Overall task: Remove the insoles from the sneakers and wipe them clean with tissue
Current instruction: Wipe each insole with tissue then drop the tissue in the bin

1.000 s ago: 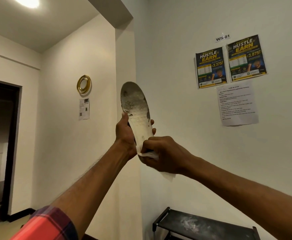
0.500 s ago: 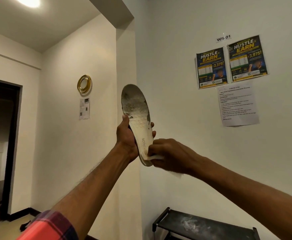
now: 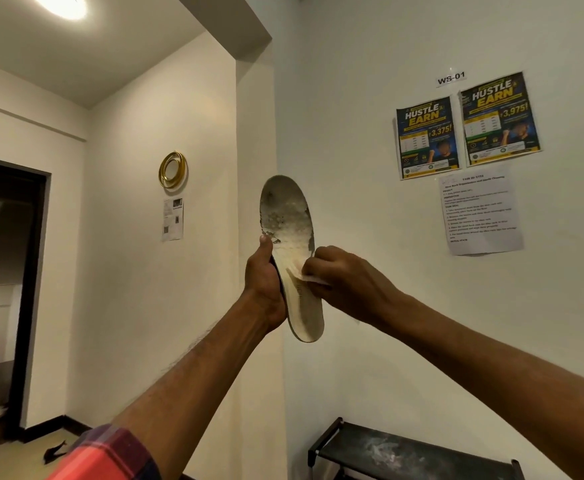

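1. Head view, state: the left hand [image 3: 264,282] holds the insole [image 3: 288,216] upright in the air in front of the wall. Its fingers are curled round the back and its thumb lies on the near edge. The right hand [image 3: 349,282] pinches a tissue [image 3: 313,278] against the middle of the insole.
2. Head view, risk: the toe end looks crusted with grey grime, so the thin tissue could shred there. Nothing backs the insole above the thumb, so a hard push might bend it or twist it out of the grip, dropping it towards the rack [image 3: 404,452] below.
3. Head view, change: a second ago the tissue was down at the heel. It has since moved up to mid-length, leaving the heel uncovered. The left-hand grip is much the same.
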The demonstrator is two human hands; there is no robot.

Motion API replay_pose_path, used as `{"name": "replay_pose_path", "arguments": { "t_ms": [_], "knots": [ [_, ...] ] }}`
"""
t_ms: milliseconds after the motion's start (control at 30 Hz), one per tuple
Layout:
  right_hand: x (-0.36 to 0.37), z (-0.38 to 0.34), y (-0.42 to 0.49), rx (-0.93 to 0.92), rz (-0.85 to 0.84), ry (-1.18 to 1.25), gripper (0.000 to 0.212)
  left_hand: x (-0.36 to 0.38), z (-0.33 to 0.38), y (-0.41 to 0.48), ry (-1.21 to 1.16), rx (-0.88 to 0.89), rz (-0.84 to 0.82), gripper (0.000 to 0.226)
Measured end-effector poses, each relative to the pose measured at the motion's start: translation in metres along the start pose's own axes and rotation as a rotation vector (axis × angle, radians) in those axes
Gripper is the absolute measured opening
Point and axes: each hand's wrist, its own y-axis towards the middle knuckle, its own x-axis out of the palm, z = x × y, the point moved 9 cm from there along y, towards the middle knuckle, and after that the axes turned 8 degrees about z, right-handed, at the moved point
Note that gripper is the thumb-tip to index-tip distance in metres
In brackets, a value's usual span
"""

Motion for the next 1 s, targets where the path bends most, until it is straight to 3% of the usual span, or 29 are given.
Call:
{"name": "replay_pose_path", "arguments": {
  "t_ms": [133, 233, 367, 500, 633, 833, 1000],
  "knots": [
    [-0.018, 0.034, 0.012, 0.207, 0.186, 0.000, 0.009, 0.000, -0.008, -0.005, 0.001, -0.039, -0.020, 0.065],
    [-0.005, 0.022, 0.021, 0.117, 0.079, -0.036, 0.010, -0.004, -0.011, -0.003, 0.014, -0.056, -0.036, 0.066],
    [-0.013, 0.042, 0.033, 0.261, 0.274, -0.029, 0.010, -0.017, -0.013, -0.001, 0.026, -0.071, -0.024, 0.072],
    [0.013, 0.031, 0.037, 0.266, 0.250, 0.052, 0.012, -0.042, -0.014, 0.009, 0.014, -0.087, 0.048, 0.072],
    [0.041, 0.034, 0.037, 0.347, 0.329, 0.106, 0.010, -0.083, -0.020, 0.022, -0.005, -0.112, 0.128, 0.072],
    [0.136, 0.016, 0.027, 0.383, 0.237, 0.207, 0.007, -0.179, -0.053, 0.039, 0.004, -0.148, 0.247, 0.075],
    [0.268, -0.017, -0.013, 0.439, 0.105, 0.373, 0.008, -0.292, -0.113, 0.050, 0.003, -0.212, 0.390, 0.075]
  ]
}}
